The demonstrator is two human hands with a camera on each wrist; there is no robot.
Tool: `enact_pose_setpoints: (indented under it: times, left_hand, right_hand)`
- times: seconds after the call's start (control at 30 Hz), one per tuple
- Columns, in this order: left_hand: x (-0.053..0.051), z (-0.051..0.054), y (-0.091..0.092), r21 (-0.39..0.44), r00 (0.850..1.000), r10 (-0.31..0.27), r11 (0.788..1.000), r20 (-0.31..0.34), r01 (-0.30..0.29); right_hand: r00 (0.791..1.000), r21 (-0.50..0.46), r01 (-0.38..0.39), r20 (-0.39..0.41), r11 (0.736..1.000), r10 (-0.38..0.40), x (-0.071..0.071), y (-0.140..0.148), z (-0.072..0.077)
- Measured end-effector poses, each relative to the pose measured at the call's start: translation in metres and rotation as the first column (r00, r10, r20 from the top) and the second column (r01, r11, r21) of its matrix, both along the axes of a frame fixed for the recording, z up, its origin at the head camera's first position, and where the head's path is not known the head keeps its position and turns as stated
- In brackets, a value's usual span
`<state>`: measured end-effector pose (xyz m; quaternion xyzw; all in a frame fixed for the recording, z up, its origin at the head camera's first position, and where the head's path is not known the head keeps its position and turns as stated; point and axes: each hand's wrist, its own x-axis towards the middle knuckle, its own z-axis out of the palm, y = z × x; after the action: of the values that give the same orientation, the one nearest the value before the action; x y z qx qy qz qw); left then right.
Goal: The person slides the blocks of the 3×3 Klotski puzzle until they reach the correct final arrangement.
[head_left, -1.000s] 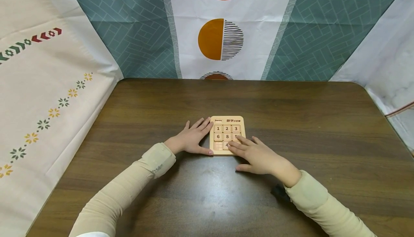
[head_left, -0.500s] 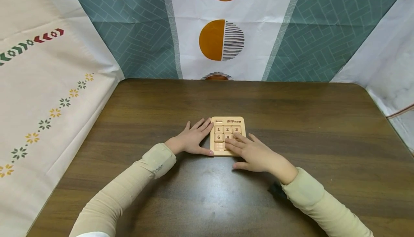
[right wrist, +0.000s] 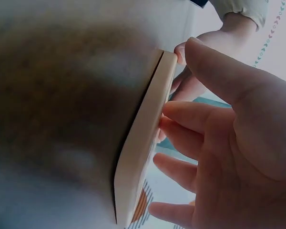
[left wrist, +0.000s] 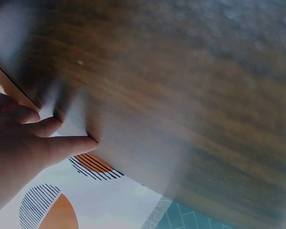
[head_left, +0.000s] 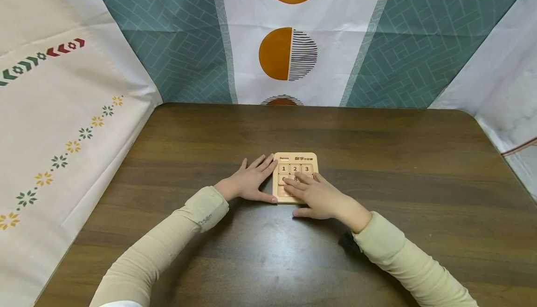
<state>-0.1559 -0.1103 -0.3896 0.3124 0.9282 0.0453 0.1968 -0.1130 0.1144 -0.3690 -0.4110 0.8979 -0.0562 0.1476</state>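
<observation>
A wooden number sliding puzzle [head_left: 299, 155] lies flat on the table, its tiles 1, 2 and 3 showing along the top row. My left hand [head_left: 251, 182] spreads its fingers along the puzzle's left edge, with fingertips and thumb touching the frame. Over the lower rows lies my right hand [head_left: 317, 198], its fingertips on or just above the tiles; straight fingers cover most of the numbers there. In the right wrist view the puzzle's pale side [right wrist: 145, 138] appears edge-on beside the right fingers.
The brown wooden table [head_left: 377, 148] extends around the puzzle. A patterned cloth [head_left: 189, 55] hangs behind the far edge, and a white embroidered cloth [head_left: 50, 125] hangs at the left. Something dark [head_left: 349, 242] sits under the right wrist.
My right hand has slid left across the puzzle, from the 4 and 5 tiles toward the lower-left slot, which its fingers now partly cover. The left hand stays in place.
</observation>
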Motion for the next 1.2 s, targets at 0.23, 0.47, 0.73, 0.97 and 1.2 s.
enact_pose_setpoints:
  times: [0.23, 0.47, 0.73, 0.97, 1.2]
  left_hand:
    - [0.000, -0.001, 0.000, -0.002, 1.000, 0.001, 1.000, 0.007, -0.001]
    - [0.000, -0.001, 0.000, 0.003, 1.000, 0.003, 1.000, 0.003, -0.003]
    - [0.000, 0.000, 0.000, -0.002, 1.000, 0.004, 1.000, 0.000, -0.004]
    - [0.000, -0.001, 0.000, -0.005, 1.000, 0.004, 1.000, -0.001, -0.004]
    - [-0.001, -0.001, 0.001, -0.003, 1.000, 0.011, 1.000, 0.006, -0.011]
  right_hand:
    - [1.000, -0.002, 0.006, -0.003, 1.000, -0.006, 0.003, -0.001, -0.001]
    - [1.000, -0.009, -0.004, -0.007, 1.000, 0.004, 0.008, -0.001, -0.002]
    - [0.999, -0.016, -0.023, -0.033, 1.000, 0.022, 0.016, 0.000, -0.002]
    - [0.998, -0.030, -0.043, -0.050, 0.999, 0.042, 0.023, 0.002, -0.002]
    - [0.999, -0.044, -0.042, -0.032, 0.998, 0.041, 0.026, 0.004, -0.002]
